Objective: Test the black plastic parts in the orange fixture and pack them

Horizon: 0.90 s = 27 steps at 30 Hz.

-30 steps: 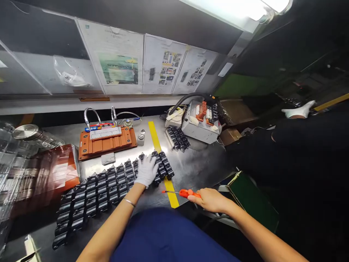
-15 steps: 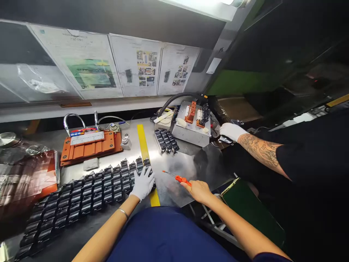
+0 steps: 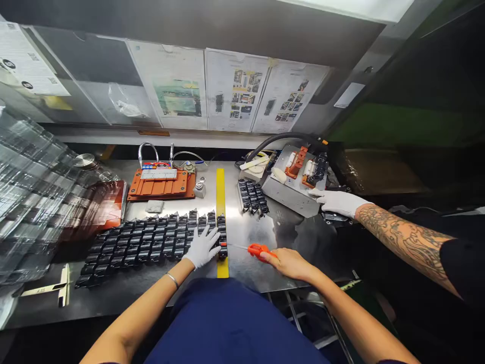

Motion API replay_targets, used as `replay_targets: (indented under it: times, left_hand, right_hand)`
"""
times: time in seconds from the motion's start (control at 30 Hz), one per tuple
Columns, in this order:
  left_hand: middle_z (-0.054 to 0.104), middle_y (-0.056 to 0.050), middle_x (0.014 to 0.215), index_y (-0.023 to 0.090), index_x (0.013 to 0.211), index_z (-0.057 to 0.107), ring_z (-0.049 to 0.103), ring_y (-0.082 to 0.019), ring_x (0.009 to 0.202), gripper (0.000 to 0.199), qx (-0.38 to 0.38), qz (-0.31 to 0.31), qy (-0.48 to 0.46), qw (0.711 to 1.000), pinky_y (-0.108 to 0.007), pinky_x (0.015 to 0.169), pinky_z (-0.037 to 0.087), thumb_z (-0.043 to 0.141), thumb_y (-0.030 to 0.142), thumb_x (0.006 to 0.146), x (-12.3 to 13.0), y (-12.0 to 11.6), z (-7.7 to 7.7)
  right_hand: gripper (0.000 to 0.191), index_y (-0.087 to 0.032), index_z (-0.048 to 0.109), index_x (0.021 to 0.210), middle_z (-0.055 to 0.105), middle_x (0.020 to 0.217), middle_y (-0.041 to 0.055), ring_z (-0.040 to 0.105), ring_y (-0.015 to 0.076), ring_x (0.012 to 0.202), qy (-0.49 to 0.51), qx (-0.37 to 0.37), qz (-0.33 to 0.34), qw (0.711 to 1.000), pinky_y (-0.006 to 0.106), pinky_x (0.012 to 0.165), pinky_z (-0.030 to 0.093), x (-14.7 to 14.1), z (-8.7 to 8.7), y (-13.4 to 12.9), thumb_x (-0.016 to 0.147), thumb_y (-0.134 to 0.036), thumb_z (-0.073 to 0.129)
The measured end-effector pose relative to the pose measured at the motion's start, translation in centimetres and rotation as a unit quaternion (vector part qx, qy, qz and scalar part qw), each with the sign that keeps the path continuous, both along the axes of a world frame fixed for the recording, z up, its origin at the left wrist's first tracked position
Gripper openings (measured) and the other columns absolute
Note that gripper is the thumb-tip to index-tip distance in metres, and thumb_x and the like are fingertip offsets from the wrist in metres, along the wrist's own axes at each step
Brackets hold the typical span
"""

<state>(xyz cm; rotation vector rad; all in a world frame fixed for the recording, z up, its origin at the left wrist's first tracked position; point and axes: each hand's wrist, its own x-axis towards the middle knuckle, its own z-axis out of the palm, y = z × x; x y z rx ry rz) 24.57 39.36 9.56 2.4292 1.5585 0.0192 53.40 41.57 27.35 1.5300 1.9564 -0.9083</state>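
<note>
- Gripping orange-handled tool (image 3: 259, 253) in bare right hand (image 3: 288, 263), fingers wrapped round the handle, just off the near edge of the workbench (image 3: 125, 296).
- Aiming thin shaft and orange tip (image 3: 223, 244) leftward at end strip (image 3: 222, 225); can't tell if touching.
- Spreading gloved left hand (image 3: 202, 246) flat, palm down, fingers apart, over the right end of the black strips (image 3: 151, 237); not closed round anything.
- Running black strips side by side from near the workbench's front-left corner to mid front edge, end strip just beside them, lying over yellow stripe (image 3: 220, 189).
- Right of the stripe, toward the back edge: short black bundle (image 3: 253, 196), next to grey box (image 3: 290, 197) bearing orange-brown blocks (image 3: 296, 161).
- At the grey box's right side: co-worker's gloved hand (image 3: 339, 202), grip unclear.
- Along the back edge, left of the stripe: orange-brown fixture (image 3: 161, 188), with small metal dispenser (image 3: 199, 189) just right of it and grey block (image 3: 154, 206) in front.
- Toward the left edge: clear plastic trays (image 3: 34, 187), metal-lidded jar (image 3: 84, 161).
</note>
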Motion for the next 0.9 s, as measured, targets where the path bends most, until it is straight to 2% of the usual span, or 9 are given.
replay_targets:
  times: [0.07,0.2,0.3,0.37,0.4,0.53,0.6,0.73,0.9]
  left_hand:
    - [0.038,-0.012,0.15,0.023,0.14,0.046,0.028,-0.037,0.139,0.058,0.001,0.023,-0.002,1.0,-0.062,0.11,0.018,0.036,0.054,0.092,-1.3,-1.0,0.3]
    - [0.039,-0.01,0.15,0.023,0.141,0.044,0.028,-0.032,0.14,0.056,-0.009,0.047,-0.016,0.999,-0.056,0.113,0.016,0.035,0.051,0.093,-4.6,-2.7,1.0]
    - [0.036,-0.012,0.151,0.023,0.138,0.048,0.023,-0.037,0.141,0.054,0.005,0.226,0.04,0.973,-0.066,0.109,0.011,0.036,0.048,0.093,-8.3,-3.1,1.4]
    - [0.033,-0.015,0.152,0.021,0.139,0.047,0.02,-0.04,0.141,0.056,-0.009,0.334,0.077,0.94,-0.071,0.105,0.011,0.036,0.048,0.092,-10.7,-3.2,1.4]
    - [0.032,-0.016,0.153,0.021,0.141,0.045,0.02,-0.04,0.141,0.057,-0.022,0.354,0.082,0.931,-0.071,0.104,0.013,0.036,0.049,0.092,-11.8,-3.3,1.5]
    - [0.034,-0.014,0.152,0.022,0.14,0.046,0.027,-0.034,0.139,0.058,-0.032,0.346,0.045,0.937,-0.057,0.107,0.024,0.037,0.051,0.091,-15.5,-3.5,1.9]
    - [0.034,-0.014,0.152,0.02,0.138,0.048,0.029,-0.032,0.138,0.057,0.016,0.402,0.043,0.914,-0.053,0.107,0.026,0.035,0.05,0.091,-17.9,-3.5,2.3]
    - [0.034,-0.018,0.151,0.015,0.14,0.045,0.026,-0.039,0.137,0.061,0.03,0.515,0.078,0.853,-0.062,0.104,0.023,0.033,0.05,0.091,-23.4,-3.7,2.4]
    - [0.03,-0.018,0.153,0.016,0.142,0.041,0.021,-0.04,0.138,0.065,-0.003,0.499,0.088,0.862,-0.066,0.104,0.019,0.036,0.052,0.089,-27.5,-3.1,2.0]
  right_hand:
    - [0.076,-0.019,0.071,0.089,0.072,0.091,0.0115,0.066,0.0292,0.091,-0.017,0.037,-0.024,0.999,0.033,0.074,0.044,-0.9,-0.2,-0.6,0.091,-0.068,0.013]
    - [0.074,-0.021,0.07,0.086,0.072,0.087,0.0088,0.067,0.0275,0.088,0.009,-0.02,-0.011,1.0,0.032,0.072,0.045,-2.9,-0.6,-1.6,0.091,-0.069,0.014]
    - [0.074,-0.019,0.07,0.088,0.072,0.093,0.011,0.066,0.0292,0.092,-0.027,0.031,-0.051,0.998,0.034,0.074,0.045,-4.8,-0.7,-2.0,0.092,-0.066,0.013]
    - [0.076,-0.018,0.07,0.085,0.072,0.087,0.011,0.067,0.0281,0.086,-0.015,-0.007,-0.031,0.999,0.034,0.073,0.045,-6.4,-0.6,-2.3,0.091,-0.068,0.013]
    - [0.076,-0.018,0.07,0.084,0.072,0.084,0.0108,0.067,0.0274,0.084,-0.007,-0.028,-0.019,0.999,0.034,0.072,0.045,-7.4,-0.6,-2.4,0.091,-0.069,0.014]
    - [0.072,-0.016,0.069,0.087,0.072,0.088,0.0129,0.066,0.0286,0.088,-0.042,0.018,-0.004,0.999,0.034,0.074,0.045,-11.4,-0.3,-2.6,0.093,-0.064,0.015]
    - [0.072,-0.016,0.069,0.082,0.071,0.082,0.0118,0.066,0.0274,0.084,-0.029,-0.013,0.02,0.999,0.033,0.073,0.044,-13.3,-0.3,-2.5,0.093,-0.064,0.016]
    - [0.072,-0.018,0.068,0.082,0.071,0.082,0.0101,0.066,0.027,0.083,-0.045,0.007,0.002,0.999,0.032,0.07,0.044,-16.8,-0.3,-2.1,0.092,-0.066,0.015]
    - [0.069,-0.018,0.066,0.081,0.071,0.087,0.0103,0.066,0.0272,0.083,-0.034,-0.012,0.05,0.998,0.031,0.067,0.042,-21.9,-0.5,-1.5,0.093,-0.065,0.016]
